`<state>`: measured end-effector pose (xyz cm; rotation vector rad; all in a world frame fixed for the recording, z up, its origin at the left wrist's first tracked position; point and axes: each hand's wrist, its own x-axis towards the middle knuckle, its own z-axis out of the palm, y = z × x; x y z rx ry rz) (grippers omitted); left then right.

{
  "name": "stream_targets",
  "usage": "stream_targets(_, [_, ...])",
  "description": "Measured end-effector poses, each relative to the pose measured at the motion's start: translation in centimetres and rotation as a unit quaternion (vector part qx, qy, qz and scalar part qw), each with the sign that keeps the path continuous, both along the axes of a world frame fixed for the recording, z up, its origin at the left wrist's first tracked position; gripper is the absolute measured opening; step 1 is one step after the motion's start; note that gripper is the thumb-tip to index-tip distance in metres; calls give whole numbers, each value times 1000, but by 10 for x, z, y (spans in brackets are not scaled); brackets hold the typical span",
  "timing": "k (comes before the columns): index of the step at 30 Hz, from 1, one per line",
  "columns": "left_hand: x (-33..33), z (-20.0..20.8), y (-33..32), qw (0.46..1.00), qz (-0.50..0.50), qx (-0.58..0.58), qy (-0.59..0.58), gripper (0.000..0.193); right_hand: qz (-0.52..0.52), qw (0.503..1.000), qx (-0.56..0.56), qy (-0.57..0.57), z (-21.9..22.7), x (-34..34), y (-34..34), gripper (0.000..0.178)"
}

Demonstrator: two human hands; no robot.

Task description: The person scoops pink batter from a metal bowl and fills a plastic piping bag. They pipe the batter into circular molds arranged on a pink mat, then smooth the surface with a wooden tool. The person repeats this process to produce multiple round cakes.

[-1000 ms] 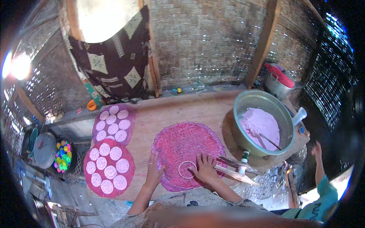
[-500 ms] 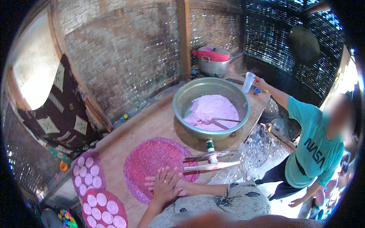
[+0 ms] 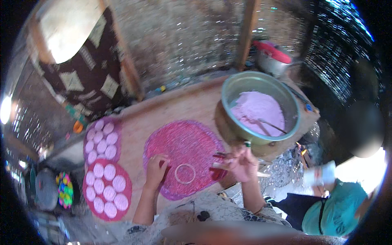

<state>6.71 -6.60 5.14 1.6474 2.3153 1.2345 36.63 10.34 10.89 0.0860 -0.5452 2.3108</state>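
Observation:
A thin pale ring point(image 3: 185, 173) lies on the round pink-red mesh mat point(image 3: 192, 143). My left hand point(image 3: 156, 170) rests over the mat's left edge beside it, fingers loosely bent and apart, holding nothing I can see. Off the mat's right edge is my right hand point(image 3: 243, 166), raised with its fingers parted and somewhat blurred. Behind that hand lie flat sticks point(image 3: 219, 165), partly covered by it, and a small green-topped tube point(image 3: 247, 144). I cannot tell whether it touches them.
A large metal basin point(image 3: 228, 116) of pale pink dough or flour, with a utensil in it, stands at the far right. Two mats point(image 3: 127, 179) with several pink discs lie left. A lidded pot point(image 3: 273, 65) stands behind; a person in teal point(image 3: 347, 208) is at right, near a fire point(image 3: 303, 152).
My hands, stacked flat on the mat before, have parted: the left to the left, the right to the sticks. The ring now shows. My view has turned; the person at right has moved nearer.

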Motion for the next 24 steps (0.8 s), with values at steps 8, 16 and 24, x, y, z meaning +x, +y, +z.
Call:
stream_targets(8, [5,1,-36,971,79,-195,-119,21,33,999,-10,30,-2,-6,-2,23])
stream_targets(16, [49,-6,-14,976,-113,-181,-37,98,97,995,7,24,-4,-27,-9,30])
stream_targets(24, [46,-6,-18,988,-84,-117,-63,103,99,995,-9,7,-8,-28,-16,30])
